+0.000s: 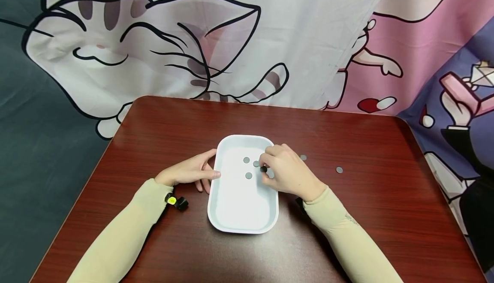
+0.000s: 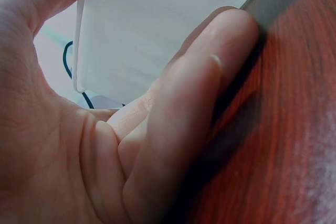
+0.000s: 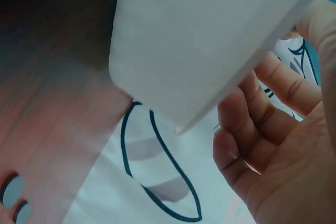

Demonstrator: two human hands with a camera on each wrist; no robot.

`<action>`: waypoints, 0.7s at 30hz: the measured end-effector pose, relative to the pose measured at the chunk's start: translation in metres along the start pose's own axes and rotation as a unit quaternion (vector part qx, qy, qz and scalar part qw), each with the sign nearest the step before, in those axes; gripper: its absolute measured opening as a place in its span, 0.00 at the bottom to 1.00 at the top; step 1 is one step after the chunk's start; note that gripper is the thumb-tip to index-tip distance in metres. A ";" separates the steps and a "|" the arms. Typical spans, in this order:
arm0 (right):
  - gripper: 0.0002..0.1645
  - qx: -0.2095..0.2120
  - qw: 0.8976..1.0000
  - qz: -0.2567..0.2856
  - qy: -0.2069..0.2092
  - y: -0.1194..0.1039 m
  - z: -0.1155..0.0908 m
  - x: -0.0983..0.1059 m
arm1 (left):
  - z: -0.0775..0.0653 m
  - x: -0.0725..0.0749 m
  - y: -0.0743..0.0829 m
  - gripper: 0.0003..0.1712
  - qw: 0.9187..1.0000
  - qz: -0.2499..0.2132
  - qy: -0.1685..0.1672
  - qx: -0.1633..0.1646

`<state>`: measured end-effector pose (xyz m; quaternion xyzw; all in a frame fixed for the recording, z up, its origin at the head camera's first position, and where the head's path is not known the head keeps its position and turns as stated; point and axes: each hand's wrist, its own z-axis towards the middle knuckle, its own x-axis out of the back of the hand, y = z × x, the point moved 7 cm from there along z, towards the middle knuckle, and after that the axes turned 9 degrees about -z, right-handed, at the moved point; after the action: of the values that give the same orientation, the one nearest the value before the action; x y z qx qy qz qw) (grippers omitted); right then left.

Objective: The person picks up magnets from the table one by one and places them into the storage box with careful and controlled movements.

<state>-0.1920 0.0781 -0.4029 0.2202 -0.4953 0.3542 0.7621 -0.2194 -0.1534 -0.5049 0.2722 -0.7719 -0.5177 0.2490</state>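
Note:
A white tray stands on the table with several small grey coins lying in its upper half. My left hand grips the tray's left side, thumb over the rim and fingers against the outer wall. Over the tray's right edge is my right hand; its thumb and fingertips pinch a small round coin that looks dark from above. Another coin lies in the tray, partly covered by this hand. The right wrist view shows the curled fingers beside the tray's rim, the coin hidden there.
To the right of the tray, two more coins lie on the brown table: one just beyond the right hand, one farther right. A cloth with cartoon prints hangs behind the table's far edge.

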 end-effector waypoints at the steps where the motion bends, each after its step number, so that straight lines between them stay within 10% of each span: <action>1: 0.08 0.001 1.000 -0.001 0.001 -0.001 0.000 -0.001 | 0.000 0.000 0.000 0.49 1.000 0.000 -0.001 0.000; 21: 0.16 -0.054 0.990 -0.069 -0.114 -0.009 0.013 -0.034 | 0.002 0.000 -0.001 0.46 1.000 -0.002 -0.001 0.001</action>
<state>-0.2017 0.0518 -0.4284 0.2512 -0.5808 0.2467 0.7340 -0.2203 -0.1520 -0.5062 0.2738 -0.7720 -0.5177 0.2470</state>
